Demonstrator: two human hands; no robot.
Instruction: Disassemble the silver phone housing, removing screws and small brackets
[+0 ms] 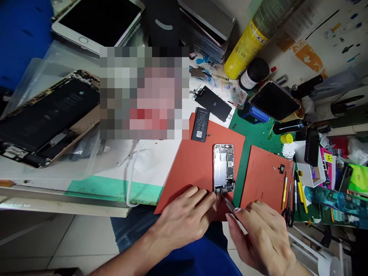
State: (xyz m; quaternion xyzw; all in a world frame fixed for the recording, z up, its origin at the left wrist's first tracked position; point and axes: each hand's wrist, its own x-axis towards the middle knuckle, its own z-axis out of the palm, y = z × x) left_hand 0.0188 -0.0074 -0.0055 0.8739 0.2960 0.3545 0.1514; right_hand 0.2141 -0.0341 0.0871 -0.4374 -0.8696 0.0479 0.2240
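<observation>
An opened phone (220, 165), its silver housing and circuit board exposed, lies on a red-orange mat (189, 163). My left hand (189, 214) is closed at the phone's lower end, its fingers bent and fingertips gripping that edge. Between the thumb and fingers of my right hand (261, 235) is a slim metal tool with a ridged grip (229, 205). Its tip points to the phone's bottom edge, beside my left fingertips; the exact contact is hidden. Above the phone lies a black battery (200, 124). Farther back is a dark flat phone part (214, 103).
To the right, a second red mat (260, 176) holds small parts, with scissors (288, 211) and yellow-handled tools (302, 193) near its edge. A yellow spray can (240, 50) stands behind. Another opened phone (51, 115) and a white cable (130, 176) are at left. One area is pixelated.
</observation>
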